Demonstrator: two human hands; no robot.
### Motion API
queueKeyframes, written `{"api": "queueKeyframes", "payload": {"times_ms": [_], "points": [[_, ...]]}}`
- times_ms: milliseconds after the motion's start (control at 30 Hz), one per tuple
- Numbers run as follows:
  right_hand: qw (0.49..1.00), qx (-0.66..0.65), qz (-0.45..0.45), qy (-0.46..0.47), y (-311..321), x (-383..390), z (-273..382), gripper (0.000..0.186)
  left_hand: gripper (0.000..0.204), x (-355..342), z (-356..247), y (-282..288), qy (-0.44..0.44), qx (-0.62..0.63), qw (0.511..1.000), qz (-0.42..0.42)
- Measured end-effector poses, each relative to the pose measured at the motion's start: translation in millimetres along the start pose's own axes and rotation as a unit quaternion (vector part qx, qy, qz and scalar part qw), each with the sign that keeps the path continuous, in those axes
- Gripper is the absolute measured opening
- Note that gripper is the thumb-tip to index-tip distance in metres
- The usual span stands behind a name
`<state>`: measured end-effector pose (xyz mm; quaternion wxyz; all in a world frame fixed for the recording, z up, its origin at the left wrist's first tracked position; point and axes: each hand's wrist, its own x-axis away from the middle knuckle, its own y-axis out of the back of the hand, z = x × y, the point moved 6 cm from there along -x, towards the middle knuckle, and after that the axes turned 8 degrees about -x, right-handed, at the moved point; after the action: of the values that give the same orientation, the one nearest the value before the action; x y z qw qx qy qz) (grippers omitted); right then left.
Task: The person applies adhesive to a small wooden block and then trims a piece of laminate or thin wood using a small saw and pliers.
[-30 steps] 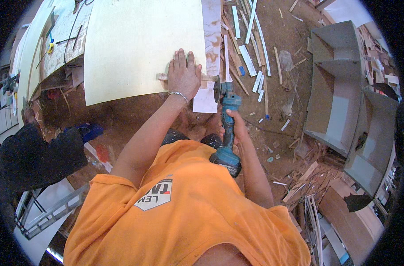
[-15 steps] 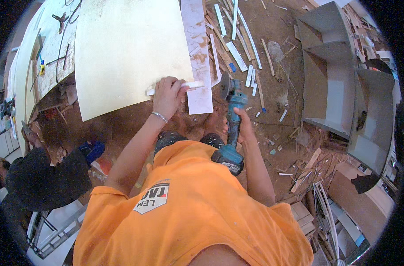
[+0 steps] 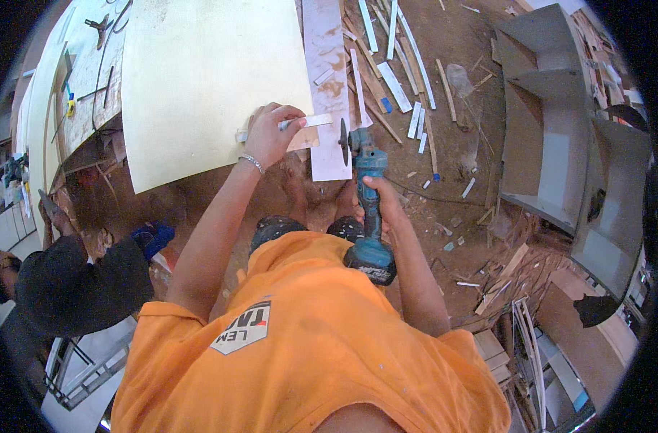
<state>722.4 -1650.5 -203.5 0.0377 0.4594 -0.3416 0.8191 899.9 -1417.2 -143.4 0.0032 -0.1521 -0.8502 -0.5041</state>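
one angle grinder (image 3: 368, 209), two grey cabinets (image 3: 552, 137)

Torso: an orange short-sleeved T-shirt (image 3: 300, 361), plain weave, with scattered pale dust specks. One printed patch on the chest, black and white lettering on a slanted panel. Sleeves end above the elbow; both forearms are bare. Left hand (image 3: 271, 133): bare, no glove; a thin silver chain bracelet (image 3: 252, 163) circles the wrist. Right hand (image 3: 381, 206): bare, no glove, no wrist ornament visible. Lower body: dark trousers (image 3: 285, 229) flecked with pale spots at the knees. Footwear cannot be made out.
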Motion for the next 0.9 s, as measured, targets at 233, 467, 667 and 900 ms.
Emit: {"api": "queueKeyframes", "payload": {"times_ms": [233, 467, 667, 900], "points": [[1.000, 0.012, 0.006, -0.004, -7.6, -8.0, 6.4, 0.037, 0.026, -6.7, -4.0, 0.4, 0.018, -0.036, 0.998, 0.038], [0.999, 0.038, -0.002, -0.007, -11.7, -7.7, 9.9, 0.046, 0.022, 2.7, -2.0, -1.5, 0.003, -0.017, 1.000, -0.022], [0.999, 0.050, 0.003, 0.009, -15.8, -9.6, 10.3, 0.045, 0.027, 2.6, -2.8, -0.9, 0.013, -0.005, 1.000, 0.011], [0.999, 0.044, 0.002, 0.014, -17.6, -13.3, 8.3, 0.047, 0.020, 0.9, 4.3, -6.2, 0.014, -0.002, 1.000, 0.000]]}}
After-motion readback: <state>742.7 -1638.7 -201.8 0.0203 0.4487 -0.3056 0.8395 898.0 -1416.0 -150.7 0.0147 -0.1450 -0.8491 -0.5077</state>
